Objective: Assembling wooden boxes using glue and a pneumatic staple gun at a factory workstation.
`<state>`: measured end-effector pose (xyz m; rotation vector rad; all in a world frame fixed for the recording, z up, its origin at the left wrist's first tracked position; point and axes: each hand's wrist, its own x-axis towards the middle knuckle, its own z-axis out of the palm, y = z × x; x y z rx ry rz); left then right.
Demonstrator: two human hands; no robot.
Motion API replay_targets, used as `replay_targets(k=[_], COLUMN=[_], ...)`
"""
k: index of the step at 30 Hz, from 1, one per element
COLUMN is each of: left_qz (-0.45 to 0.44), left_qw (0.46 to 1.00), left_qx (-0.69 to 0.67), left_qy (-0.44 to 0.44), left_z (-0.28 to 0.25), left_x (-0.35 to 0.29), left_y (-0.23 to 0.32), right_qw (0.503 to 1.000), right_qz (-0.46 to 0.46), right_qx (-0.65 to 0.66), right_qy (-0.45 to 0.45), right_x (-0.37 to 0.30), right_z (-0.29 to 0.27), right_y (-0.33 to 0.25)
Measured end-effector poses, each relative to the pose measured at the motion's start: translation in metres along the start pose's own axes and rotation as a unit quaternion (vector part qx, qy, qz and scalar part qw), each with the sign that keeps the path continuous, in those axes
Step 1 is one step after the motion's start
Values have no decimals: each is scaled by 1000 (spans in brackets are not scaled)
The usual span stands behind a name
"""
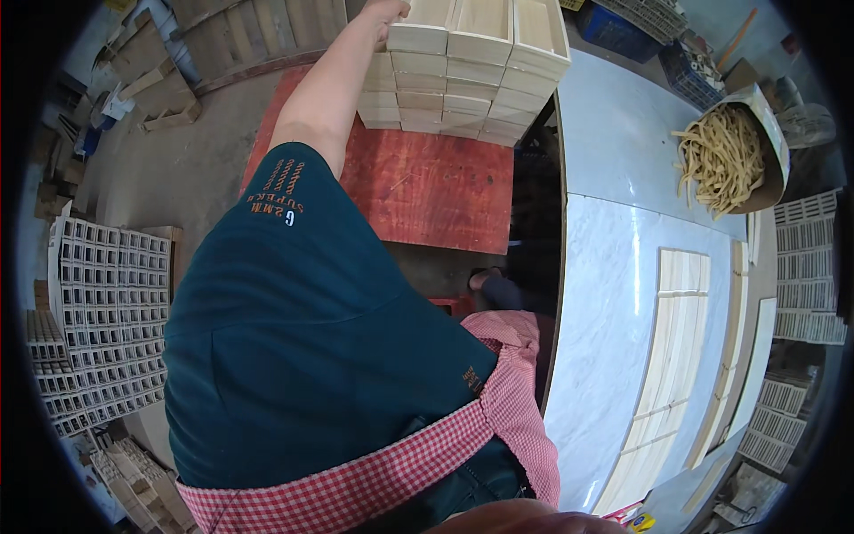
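My left arm stretches up to the far edge of the view, bare below a dark green sleeve. At its end my left hand is closed over the left rim of an open wooden box, part of which the upper edge cuts off. That box sits in the top layer of a stack of pale wooden boxes, several rows high. Beneath the stack is a red wooden board with a worn surface. My right hand does not show.
To the right, a pale marbled table carries long wooden slats and a bag of tan strips. White slatted crates stand at the left, others at the far right. Dark blue crates sit behind the table.
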<state>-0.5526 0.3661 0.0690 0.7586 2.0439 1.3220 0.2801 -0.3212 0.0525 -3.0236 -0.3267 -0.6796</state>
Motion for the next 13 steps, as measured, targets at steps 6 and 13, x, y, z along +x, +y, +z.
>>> replay_targets(k=[6, 13], left_qz=[85, 65], left_qw=[996, 994], left_qx=[14, -79], left_qy=[-30, -48], left_z=[15, -71], left_x=[9, 19], left_y=[-13, 17], right_qw=[993, 935], right_qz=[-31, -208], right_qx=[65, 273], right_qy=[-98, -85], right_x=[21, 28], right_z=[36, 94], right_y=[31, -99])
